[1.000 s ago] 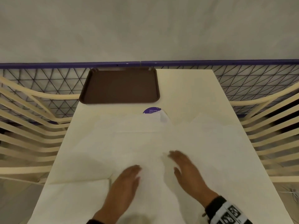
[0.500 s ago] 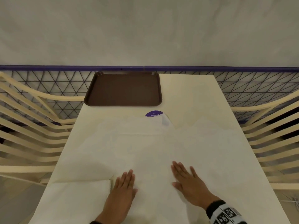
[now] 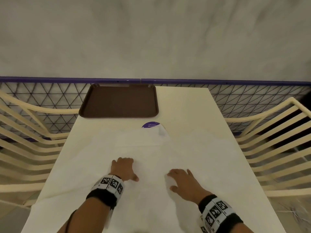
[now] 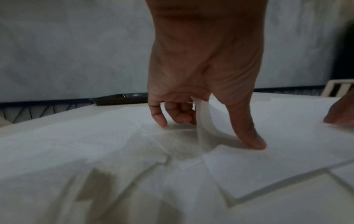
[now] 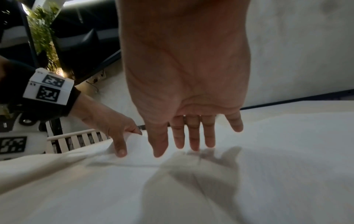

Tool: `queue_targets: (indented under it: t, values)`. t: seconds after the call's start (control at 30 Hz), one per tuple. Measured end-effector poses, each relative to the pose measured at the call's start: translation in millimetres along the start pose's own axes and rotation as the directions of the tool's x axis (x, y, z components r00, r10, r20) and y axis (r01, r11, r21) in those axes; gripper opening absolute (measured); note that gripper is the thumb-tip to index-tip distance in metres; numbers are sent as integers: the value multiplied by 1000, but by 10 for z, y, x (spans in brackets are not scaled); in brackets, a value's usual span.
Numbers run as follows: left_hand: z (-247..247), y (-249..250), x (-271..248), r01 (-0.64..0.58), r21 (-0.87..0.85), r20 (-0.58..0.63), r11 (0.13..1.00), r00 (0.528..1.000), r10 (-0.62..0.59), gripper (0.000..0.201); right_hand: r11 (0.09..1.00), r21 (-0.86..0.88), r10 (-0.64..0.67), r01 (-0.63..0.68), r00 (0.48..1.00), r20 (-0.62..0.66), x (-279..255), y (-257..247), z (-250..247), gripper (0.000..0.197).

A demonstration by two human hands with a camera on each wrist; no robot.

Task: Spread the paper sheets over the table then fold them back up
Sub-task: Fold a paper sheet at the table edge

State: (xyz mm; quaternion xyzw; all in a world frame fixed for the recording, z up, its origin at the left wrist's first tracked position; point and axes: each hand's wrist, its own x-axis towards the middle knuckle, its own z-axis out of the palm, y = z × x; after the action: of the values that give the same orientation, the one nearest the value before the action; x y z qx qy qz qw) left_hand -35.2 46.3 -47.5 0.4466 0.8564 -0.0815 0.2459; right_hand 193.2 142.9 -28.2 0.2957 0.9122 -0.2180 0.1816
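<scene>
Paper sheets lie spread, overlapping, across the near and middle parts of the cream desk, their far edge partly covering a purple round sticker. Left hand pinches a raised fold of one sheet between curled fingers and thumb, the thumb tip pressed to the paper. Right hand is flat and released just beside it, fingers straight above the sheets; a brown tray sits at the desk's far left end.

Head view looks down the table; wrist views skim close along its paper-covered top.
</scene>
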Motion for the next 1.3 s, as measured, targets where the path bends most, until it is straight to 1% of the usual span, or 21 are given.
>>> queue_targets:
  t: [0.1,0.17,0.23,0.27,0.3,0.37,0.4,0.43,0.5,0.53,0.6,0.63,0.7,0.77,0.8,0.87,0.97,1.07,1.2,1.27,1.3]
  values:
    - [-34,50,-129,-20,-198,-75,980,997,6,60,999,-7,-42,42,990,-138,107,-175,-156,67]
    - [-93,108,-280,-71,-321,-146,944,989,25,38,993,-47,-120,112,968,-219,199,-308,-218,74]
    - [-168,169,-491,-139,-359,-233,923,971,55,16,976,-91,-214,197,945,-249,267,-447,-277,74]
    - [-210,186,-613,-167,-374,-281,912,958,60,9,970,-98,-241,223,939,-246,295,-500,-303,68]
    - [-243,183,-728,-189,-404,-319,895,946,55,8,967,-102,-252,234,940,-231,312,-543,-329,56]
    - [-295,95,-931,-221,-499,-377,838,926,20,15,967,-103,-249,232,946,-209,330,-604,-384,25]
    - [-328,6,-1016,-226,-562,-388,796,921,-13,18,972,-61,-233,225,948,-216,336,-628,-411,13]
    - [-355,-121,-1081,-226,-625,-393,747,918,-51,21,977,25,-201,212,955,-219,340,-663,-443,7]
    - [-401,-437,-1177,-209,-715,-408,667,899,-156,23,951,260,-116,168,972,-205,369,-770,-515,13]
    - [-426,-613,-1235,-187,-741,-412,645,885,-217,22,919,367,-77,144,979,-190,402,-854,-539,17]
    - [-462,-937,-1298,-118,-788,-392,605,853,-344,21,832,544,-30,107,988,-149,454,-1021,-589,15]
    - [-459,-1117,-1327,-81,-817,-364,571,840,-402,23,773,627,-25,94,993,-118,488,-1132,-590,12]
    - [-380,-1488,-1360,20,-866,-272,500,819,-504,35,648,760,-29,61,998,-55,564,-1361,-541,9]
    - [-238,-1836,-1364,116,-879,-195,462,798,-570,46,595,804,-26,5,1000,13,649,-1587,-421,14]
    - [-164,-1970,-1373,143,-885,-162,444,799,-579,45,597,802,-23,-25,999,48,694,-1691,-336,14]
    - [-11,-2147,-1398,181,-893,-91,412,824,-560,37,641,765,-5,-66,996,90,785,-1860,-131,14]
    - [206,-2272,-1427,227,-890,-7,396,860,-510,30,771,632,42,-79,996,72,898,-2013,172,24]
    - [337,-2319,-1407,258,-880,24,400,864,-504,27,862,493,71,-118,991,112,933,-2083,362,33]
    - [431,-2353,-1384,260,-878,47,401,882,-469,30,906,401,99,-135,989,110,971,-2139,479,30]
    - [465,-2373,-1384,236,-883,33,405,893,-449,38,899,404,131,-169,984,120,997,-2146,511,37]
    - [484,-2389,-1380,236,-873,15,428,888,-460,43,895,403,150,-190,980,128,1013,-2153,532,42]
